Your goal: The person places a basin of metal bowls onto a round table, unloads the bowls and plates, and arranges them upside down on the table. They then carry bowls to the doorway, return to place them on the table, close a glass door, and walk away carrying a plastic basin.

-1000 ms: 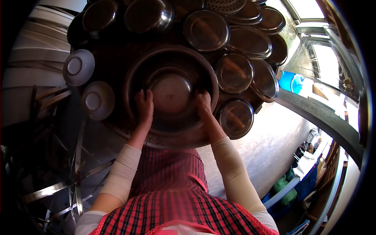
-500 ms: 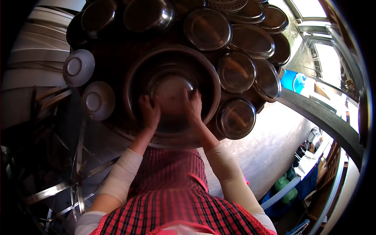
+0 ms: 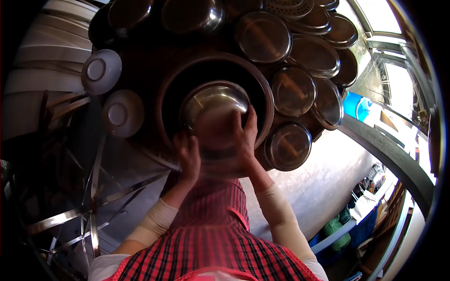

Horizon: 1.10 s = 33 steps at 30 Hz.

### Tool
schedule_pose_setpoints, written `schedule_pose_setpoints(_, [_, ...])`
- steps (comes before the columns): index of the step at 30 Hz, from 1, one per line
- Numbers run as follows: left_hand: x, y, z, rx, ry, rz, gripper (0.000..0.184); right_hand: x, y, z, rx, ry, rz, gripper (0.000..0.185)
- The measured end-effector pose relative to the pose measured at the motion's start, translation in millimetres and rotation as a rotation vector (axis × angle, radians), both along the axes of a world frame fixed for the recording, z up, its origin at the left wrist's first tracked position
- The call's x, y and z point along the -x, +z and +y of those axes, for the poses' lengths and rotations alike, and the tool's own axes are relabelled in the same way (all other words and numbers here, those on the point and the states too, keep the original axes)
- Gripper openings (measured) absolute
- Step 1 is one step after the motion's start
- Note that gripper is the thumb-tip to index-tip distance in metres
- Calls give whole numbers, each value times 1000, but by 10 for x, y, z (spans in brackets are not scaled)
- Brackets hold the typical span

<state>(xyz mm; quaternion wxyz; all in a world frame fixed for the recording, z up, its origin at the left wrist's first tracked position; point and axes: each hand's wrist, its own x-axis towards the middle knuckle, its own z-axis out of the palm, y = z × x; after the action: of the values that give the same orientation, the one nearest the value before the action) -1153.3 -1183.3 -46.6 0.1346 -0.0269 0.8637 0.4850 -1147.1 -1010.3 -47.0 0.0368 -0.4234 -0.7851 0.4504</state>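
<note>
A shiny metal bowl, smaller than the wide basin around it, is tilted inside that basin. My left hand grips the bowl's lower left side, thumb against it. On the bowl's right side my right hand holds on, with fingers around the rim and the thumb on the surface. The far fingertips of both hands are partly hidden in shadow. Just right of the basin, a round metal lid or plate lies near my right wrist.
Several round metal pieces overlap on the right of the dark table. Metal bowls stand along the back. Two white bowls, one upper and one lower, sit at the left edge. A metal frame is at lower left.
The inner bowl has come up and tilted, its shiny side now showing. My hands have shifted from inside the basin to the bowl's sides. The view has moved slightly.
</note>
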Motion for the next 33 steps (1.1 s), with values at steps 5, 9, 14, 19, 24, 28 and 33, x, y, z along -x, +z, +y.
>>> schedule_pose_setpoints(5, [496, 572, 138, -368, 60, -90, 29, -143, 150, 165, 649, -250, 161, 50])
schedule_pose_setpoints(9, [633, 903, 310, -499, -88, -407, 20, -151, 198, 188, 1088, -330, 335, 54])
schedule_pose_setpoints(14, [767, 1146, 423, -779, -207, -894, 22, -170, 352, 261, 1201, -263, 244, 57])
schedule_pose_setpoints(19, [680, 1179, 511, -730, -259, -876, 21, -217, 441, 330, 1376, -312, 130, 58])
schedule_pose_setpoints(24, [459, 1212, 492, -581, -335, -697, 19, -363, 341, 364, 1334, -319, 108, 63])
schedule_pose_setpoints(28, [284, 1257, 503, -512, -348, -593, 19, -351, 515, 346, 1357, -377, 105, 75])
schedule_pose_setpoints(33, [95, 1294, 417, -436, -297, -474, 19, -522, 291, 297, 252, 197, 239, 39])
